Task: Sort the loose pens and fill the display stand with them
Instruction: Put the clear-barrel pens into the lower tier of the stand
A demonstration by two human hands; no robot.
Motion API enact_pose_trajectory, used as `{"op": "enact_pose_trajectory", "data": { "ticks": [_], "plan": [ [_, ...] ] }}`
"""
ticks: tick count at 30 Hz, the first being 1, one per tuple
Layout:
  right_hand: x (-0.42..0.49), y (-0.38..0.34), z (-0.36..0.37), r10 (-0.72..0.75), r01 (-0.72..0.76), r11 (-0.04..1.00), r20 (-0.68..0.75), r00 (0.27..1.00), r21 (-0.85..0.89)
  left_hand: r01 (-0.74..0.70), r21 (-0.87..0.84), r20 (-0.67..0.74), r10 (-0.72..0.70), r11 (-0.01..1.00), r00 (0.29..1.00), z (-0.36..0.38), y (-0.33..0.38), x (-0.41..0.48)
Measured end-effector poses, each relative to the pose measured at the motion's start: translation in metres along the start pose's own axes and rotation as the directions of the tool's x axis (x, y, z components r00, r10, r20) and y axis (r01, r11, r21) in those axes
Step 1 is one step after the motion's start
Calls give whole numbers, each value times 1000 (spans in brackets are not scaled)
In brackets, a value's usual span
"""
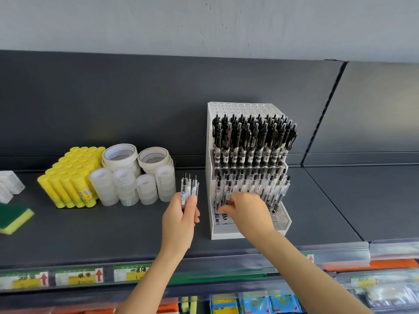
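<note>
Head view: the display stand (210,168) stands on the dark shelf (102,227), at 3 o'clock of the tape rolls (136,177). The left grip (180,219) is clamped round a bundle of clear pens (189,189), held upright at 9 o'clock of the stand. The right grip (247,211) pinches 1 clear pen (228,193) in the stand's lower tier. Black pens (251,141) fill the upper tier.

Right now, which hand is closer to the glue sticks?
Left. The left hand is right of the glue sticks, holding pens; the right hand is farther right, at the stand.
</note>
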State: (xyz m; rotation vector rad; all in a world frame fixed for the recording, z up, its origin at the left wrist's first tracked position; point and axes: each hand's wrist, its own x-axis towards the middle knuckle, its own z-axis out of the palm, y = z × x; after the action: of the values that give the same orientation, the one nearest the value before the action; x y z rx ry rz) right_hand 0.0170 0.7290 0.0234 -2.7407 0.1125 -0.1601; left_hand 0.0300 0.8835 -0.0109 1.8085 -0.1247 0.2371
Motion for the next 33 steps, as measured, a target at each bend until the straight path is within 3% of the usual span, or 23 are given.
{"op": "enact_pose_trajectory", "data": {
  "ticks": [10, 22, 27, 33],
  "plan": [
    [0, 2, 0, 47, -47, 994, 4, 999, 102, -11, 1, 0, 11, 1000, 1000, -3, 1, -2],
    [3, 7, 2, 65, -71, 994, 77, 995, 80, -15, 0, 15, 15, 1000, 1000, 0, 6, -4],
    [-11, 10, -8, 101, -96, 939, 1, 995, 331, -32, -13, 90, 33, 999, 995, -2, 11, -7],
    [-25, -7, -36, 13, -68, 683, 81, 997, 728, -135, -63, 364, 148, 989, 920, -2, 23, -16]
  ]
}}
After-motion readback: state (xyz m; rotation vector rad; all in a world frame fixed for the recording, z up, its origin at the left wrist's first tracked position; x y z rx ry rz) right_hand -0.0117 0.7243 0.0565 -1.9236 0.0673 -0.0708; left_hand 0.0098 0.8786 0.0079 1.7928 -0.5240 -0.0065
